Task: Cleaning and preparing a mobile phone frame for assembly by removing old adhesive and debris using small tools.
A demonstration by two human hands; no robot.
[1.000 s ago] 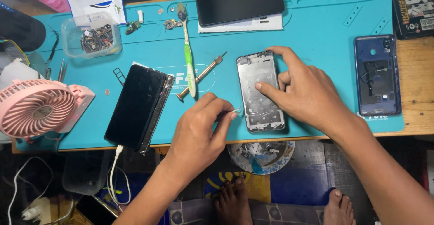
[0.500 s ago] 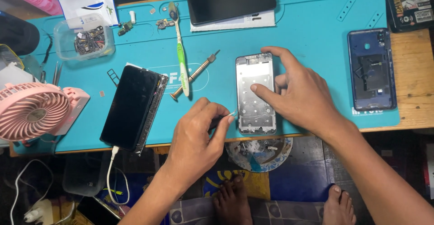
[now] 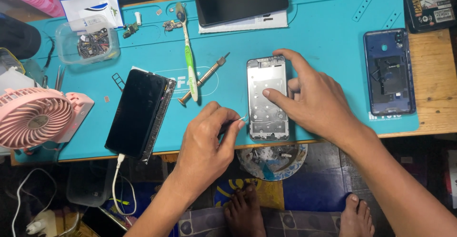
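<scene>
A silver phone frame (image 3: pixel 266 82) lies upright on the blue work mat (image 3: pixel 323 32). My right hand (image 3: pixel 316 101) rests on it, index finger pressing its middle and another finger on its top edge. My left hand (image 3: pixel 207 144) sits just left of the frame's lower half, fingers pinched on a small thin tool (image 3: pixel 243 119) whose tip touches the frame's left edge. What the tool is cannot be told. A black phone (image 3: pixel 138 111) with a white cable lies to the left.
A green toothbrush (image 3: pixel 189 58) and a screwdriver (image 3: pixel 203 77) lie between the phones. A blue phone back (image 3: pixel 389 70) sits at right, a dark screen (image 3: pixel 240 0) at the back, a parts tub (image 3: pixel 88 42) and pink fan (image 3: pixel 38 118) at left. My bare feet (image 3: pixel 245 211) are below.
My hands hold almost the same pose on the frame. The view has shifted slightly, and my left hand's tool tip stays at the frame's left edge.
</scene>
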